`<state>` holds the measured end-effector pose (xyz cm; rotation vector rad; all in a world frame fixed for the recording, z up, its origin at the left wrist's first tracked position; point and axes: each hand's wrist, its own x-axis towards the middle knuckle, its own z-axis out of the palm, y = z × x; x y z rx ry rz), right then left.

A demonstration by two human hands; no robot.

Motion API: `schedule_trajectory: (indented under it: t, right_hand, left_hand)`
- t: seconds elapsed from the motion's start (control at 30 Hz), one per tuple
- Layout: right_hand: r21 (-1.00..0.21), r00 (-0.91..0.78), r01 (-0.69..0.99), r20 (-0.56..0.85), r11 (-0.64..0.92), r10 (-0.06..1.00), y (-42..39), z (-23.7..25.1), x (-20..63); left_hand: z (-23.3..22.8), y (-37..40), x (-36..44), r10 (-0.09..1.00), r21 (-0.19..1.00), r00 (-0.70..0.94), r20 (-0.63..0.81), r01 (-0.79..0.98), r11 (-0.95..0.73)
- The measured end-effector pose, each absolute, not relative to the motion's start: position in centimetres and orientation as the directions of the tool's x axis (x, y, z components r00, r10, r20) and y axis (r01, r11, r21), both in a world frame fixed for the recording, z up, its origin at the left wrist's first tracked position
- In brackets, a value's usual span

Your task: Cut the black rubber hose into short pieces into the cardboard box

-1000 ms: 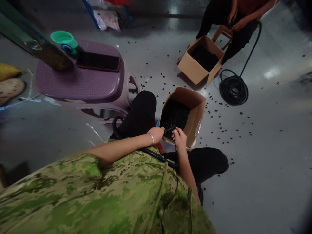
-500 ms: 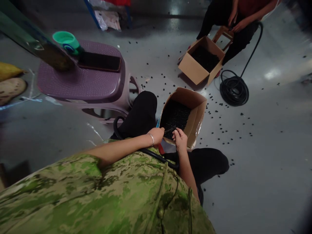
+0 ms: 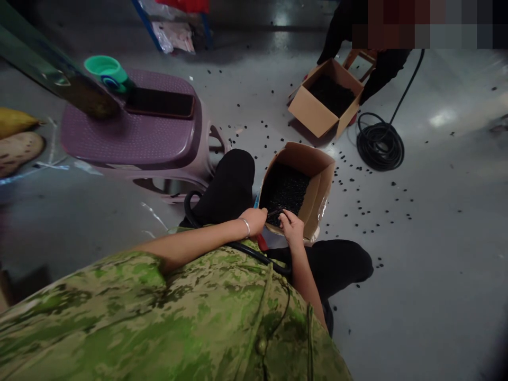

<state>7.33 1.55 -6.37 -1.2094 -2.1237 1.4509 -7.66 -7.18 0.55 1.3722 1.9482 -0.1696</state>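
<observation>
The grey floor (image 3: 428, 296) around me is peppered with small black bits (image 3: 363, 214), thickest near the two cartons. The seated person keeps an open carton (image 3: 322, 196) between the knees, mouth tipped up towards them, presumably so that whatever drops from the fingers lands on the black pieces (image 3: 291, 185) inside. Both hands meet over its near edge. The left hand (image 3: 255, 219) is closed around one end of a thin dark piece (image 3: 273, 213), perhaps to steady it; the right hand (image 3: 291, 226) has its fingertips bunched at the other end, though I cannot tell whether they pinch it or something smaller. A black hose (image 3: 260, 256) lies across the lap, its left end looping over the thigh, which seems to keep it within reach.

To the left, a purple stool (image 3: 138, 140) serves as a side table, holding a phone (image 3: 161, 101) clear of the floor. Far right, a second carton (image 3: 311, 110) stands before another seated person, beside a coiled hose (image 3: 381, 159).
</observation>
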Motion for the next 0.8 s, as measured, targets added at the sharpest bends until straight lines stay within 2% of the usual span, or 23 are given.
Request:
schedule_trajectory:
  t: [0.33, 0.53, 0.8]
  right_hand:
    - [-0.870, -0.602, 0.472, -0.198, 0.144, 0.773, 1.3, -6.5, 6.9]
    - [-0.834, -0.580, 0.528, -0.219, 0.158, 0.785, 1.0, -6.1, 6.7]
    - [-0.829, -0.537, 0.546, -0.237, 0.120, 0.810, 1.2, -6.5, 6.5]
  left_hand:
    - [-0.2, -7.3, -7.9, 0.811, 0.269, -0.245, -0.532, 0.859, 0.435]
    - [-0.9, -6.8, -7.7, 0.781, 0.279, -0.231, -0.580, 0.845, 0.457]
    - [-1.8, -6.7, -7.6, 0.804, 0.287, -0.227, -0.549, 0.853, 0.437]
